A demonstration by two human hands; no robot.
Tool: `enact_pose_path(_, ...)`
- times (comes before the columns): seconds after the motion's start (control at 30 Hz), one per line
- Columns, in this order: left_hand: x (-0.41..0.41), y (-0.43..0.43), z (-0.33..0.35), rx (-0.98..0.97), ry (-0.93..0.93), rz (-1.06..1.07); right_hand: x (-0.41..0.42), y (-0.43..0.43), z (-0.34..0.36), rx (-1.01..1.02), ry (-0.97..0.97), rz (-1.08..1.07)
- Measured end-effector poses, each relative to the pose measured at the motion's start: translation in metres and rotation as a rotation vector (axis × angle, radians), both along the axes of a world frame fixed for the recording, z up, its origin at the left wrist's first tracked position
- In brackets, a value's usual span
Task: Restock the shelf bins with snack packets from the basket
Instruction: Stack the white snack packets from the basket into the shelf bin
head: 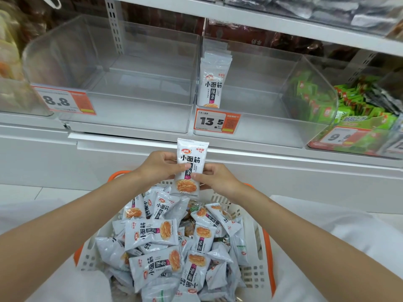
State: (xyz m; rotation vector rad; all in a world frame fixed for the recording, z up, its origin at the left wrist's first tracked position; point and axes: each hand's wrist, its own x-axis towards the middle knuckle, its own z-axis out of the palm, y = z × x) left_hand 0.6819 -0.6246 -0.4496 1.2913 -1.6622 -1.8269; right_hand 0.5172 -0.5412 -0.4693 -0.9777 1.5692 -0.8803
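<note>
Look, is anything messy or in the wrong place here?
Nothing looks spilled. In the basket the white packets lie jumbled every way. A green-marked packet and a few brownish ones peek out between them, unlike the rest. The left hand and right hand hold the held packet upright.

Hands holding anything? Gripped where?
One packet, upright above the basket. Left hand pinches its left edge at mid-height; right hand pinches its right edge, slightly lower.
</note>
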Motion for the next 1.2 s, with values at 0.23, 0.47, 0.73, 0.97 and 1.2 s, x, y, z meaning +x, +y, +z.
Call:
enact_pose_path(0.23,0.002,0.001,0.001,-0.052,-0.069,-0.036,0.001,0.001,0.002,0.009,0.010,0.008)
enact_pose_path(0.47,0.001,0.002,0.003,-0.139,-0.063,-0.018,-0.001,0.000,0.009,-0.030,0.098,-0.002)
enact_pose_path(0.73,-0.016,-0.003,0.037,-0.483,0.046,0.012,-0.013,-0.013,0.050,-0.270,0.270,-0.054)
enact_pose_path(0.97,-0.030,-0.019,0.068,-0.751,0.091,0.197,-0.046,-0.028,0.119,-0.511,0.187,-0.280)
enact_pose_path(1.2,-0.041,-0.040,0.077,-0.819,-0.064,0.198,-0.075,-0.059,0.152,-0.482,0.276,-0.369)
